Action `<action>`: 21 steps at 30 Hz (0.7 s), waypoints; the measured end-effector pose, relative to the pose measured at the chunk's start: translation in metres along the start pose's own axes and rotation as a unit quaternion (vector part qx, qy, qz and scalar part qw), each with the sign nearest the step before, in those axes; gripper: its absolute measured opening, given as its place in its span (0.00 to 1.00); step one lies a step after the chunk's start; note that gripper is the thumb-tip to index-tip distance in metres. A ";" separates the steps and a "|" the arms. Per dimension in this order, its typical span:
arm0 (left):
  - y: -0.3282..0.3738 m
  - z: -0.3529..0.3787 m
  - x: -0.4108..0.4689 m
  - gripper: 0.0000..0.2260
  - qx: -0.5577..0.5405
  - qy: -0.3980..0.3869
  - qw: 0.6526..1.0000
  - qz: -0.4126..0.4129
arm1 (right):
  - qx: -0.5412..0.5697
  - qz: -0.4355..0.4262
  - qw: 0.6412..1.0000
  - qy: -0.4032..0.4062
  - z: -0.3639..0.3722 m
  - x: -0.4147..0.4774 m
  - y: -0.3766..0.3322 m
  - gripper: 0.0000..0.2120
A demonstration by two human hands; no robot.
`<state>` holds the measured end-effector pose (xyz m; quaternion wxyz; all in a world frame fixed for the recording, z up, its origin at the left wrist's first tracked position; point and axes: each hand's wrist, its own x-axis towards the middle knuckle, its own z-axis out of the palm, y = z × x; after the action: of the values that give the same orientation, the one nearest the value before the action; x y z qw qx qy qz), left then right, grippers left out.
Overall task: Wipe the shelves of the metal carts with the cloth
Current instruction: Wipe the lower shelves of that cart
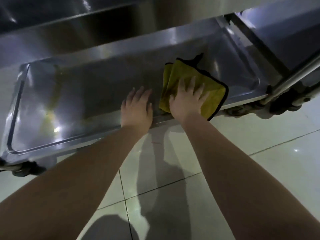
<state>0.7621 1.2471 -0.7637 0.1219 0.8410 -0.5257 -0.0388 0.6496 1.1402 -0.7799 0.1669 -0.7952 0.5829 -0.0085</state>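
A folded yellow cloth with a black hem lies on the bottom shelf of a stainless steel cart, toward its right end. My right hand presses flat on the cloth with the fingers spread. My left hand rests flat on the bare metal just left of the cloth, near the shelf's front rim. Both forearms reach in from the bottom of the view.
An upper shelf of the cart overhangs the far side. A cart post and black caster wheels stand at the right; another caster sits at the left front corner. A second cart stands at the right. Glossy tiled floor lies below.
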 end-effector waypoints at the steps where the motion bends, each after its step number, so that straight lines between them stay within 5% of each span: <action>1: -0.005 0.004 0.008 0.21 0.026 -0.015 1.000 0.006 | -0.013 0.017 1.000 0.002 0.004 0.006 -0.003 0.33; 9: -0.021 0.036 0.062 0.25 0.114 -0.079 0.989 0.054 | -0.079 -0.033 0.996 0.022 -0.004 0.056 0.057 0.31; 13: -0.027 0.043 0.060 0.25 0.093 -0.062 0.993 0.047 | -0.046 0.092 0.995 0.011 -0.049 0.100 0.153 0.35; 16: -0.026 0.041 0.059 0.25 0.080 -0.053 0.994 0.054 | -0.030 0.162 0.986 0.015 -0.057 0.110 0.157 0.35; 18: -0.024 0.039 0.058 0.24 0.050 -0.034 0.997 0.051 | -0.040 0.116 0.992 0.019 -0.045 0.106 0.112 0.32; 21: -0.024 0.036 0.054 0.28 -0.009 0.028 0.999 0.015 | -0.053 -0.085 0.995 0.016 -0.004 0.077 0.007 0.28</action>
<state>0.8000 1.2030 -0.8007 0.1449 0.8328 -0.5339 -0.0186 0.6672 1.0653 -0.7917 0.1133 -0.8493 0.5156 -0.0046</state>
